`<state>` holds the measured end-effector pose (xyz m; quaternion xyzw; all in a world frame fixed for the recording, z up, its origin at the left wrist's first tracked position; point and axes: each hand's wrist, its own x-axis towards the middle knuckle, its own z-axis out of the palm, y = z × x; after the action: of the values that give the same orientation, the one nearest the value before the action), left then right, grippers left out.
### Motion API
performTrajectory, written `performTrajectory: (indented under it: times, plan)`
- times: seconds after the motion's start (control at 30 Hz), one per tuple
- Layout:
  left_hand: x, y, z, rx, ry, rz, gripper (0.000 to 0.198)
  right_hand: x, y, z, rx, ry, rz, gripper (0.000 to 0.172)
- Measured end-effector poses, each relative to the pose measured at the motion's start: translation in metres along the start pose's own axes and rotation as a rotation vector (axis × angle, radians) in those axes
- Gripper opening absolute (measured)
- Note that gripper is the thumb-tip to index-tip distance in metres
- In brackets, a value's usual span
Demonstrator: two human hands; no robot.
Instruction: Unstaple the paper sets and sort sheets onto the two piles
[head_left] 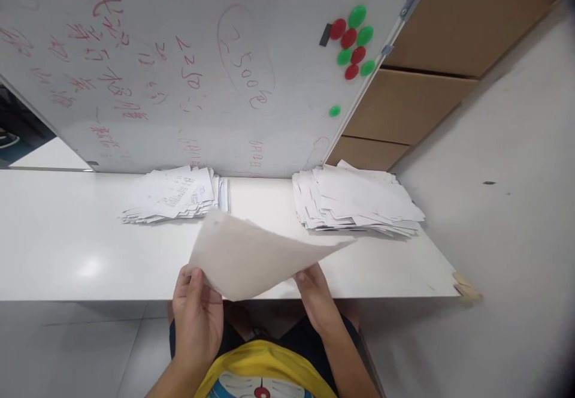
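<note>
Holds one big, plain sheet of paper (247,251) in both hands, just over the near edge of a white table (72,242). Pinches the low left corner with the left hand (197,311), thumb on top. Grips the low edge, nearer the other end, with the right hand (317,299), thumb showing. Cannot tell the pose of the other right fingers, tucked out of sight. Bends the sheet into a curve, low between the hands and pointy up past the right fingers.

Shows a small, messy paper stack (175,194) past the left hand, with print on top. Shows a bigger messy paper pile (359,197) past the right hand, mostly blank on top. Has a whiteboard (296,38) far beyond both hands, with red writing and a ringed "2500". Has red magnets (348,38) and green magnets (357,16) on it, far past the right hand. Shows brown cardboard boxes (413,104) behind that. Wears a yellow shirt (265,353) between the arms.
</note>
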<state>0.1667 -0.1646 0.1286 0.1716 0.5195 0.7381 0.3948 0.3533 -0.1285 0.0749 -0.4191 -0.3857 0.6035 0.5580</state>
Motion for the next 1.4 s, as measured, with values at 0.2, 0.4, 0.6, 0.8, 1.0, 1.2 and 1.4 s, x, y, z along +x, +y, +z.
performTrajectory:
  times: [0.2,0.4,0.6,0.8,1.0,1.2,1.4]
  plan:
    - [0.021,-0.023,-0.025,0.085,-0.080,-0.171,0.045,0.004,-0.015,-0.017,0.083,0.113,0.069,0.037]
    - [0.047,-0.031,-0.043,0.434,-0.475,-0.193,0.046,0.010,-0.016,-0.046,-0.090,0.089,0.116,0.032]
    - [0.047,-0.043,-0.038,0.536,-0.473,-0.077,0.031,0.013,-0.010,-0.055,-0.119,0.352,0.064,0.047]
    - [0.033,-0.053,-0.034,0.548,-0.392,-0.075,0.035,0.008,-0.005,-0.066,-0.108,0.357,0.056,0.035]
    - [0.042,-0.063,-0.040,0.457,-0.337,-0.098,0.050,0.007,0.010,-0.094,-0.084,0.612,-0.011,0.040]
    - [0.070,-0.064,-0.060,0.640,-0.235,-0.016,0.043,0.002,-0.005,-0.153,-0.158,0.747,-0.087,0.034]
    - [0.079,-0.070,-0.054,0.794,-0.216,0.043,0.079,0.004,-0.013,-0.154,-0.080,0.603,0.003,0.032]
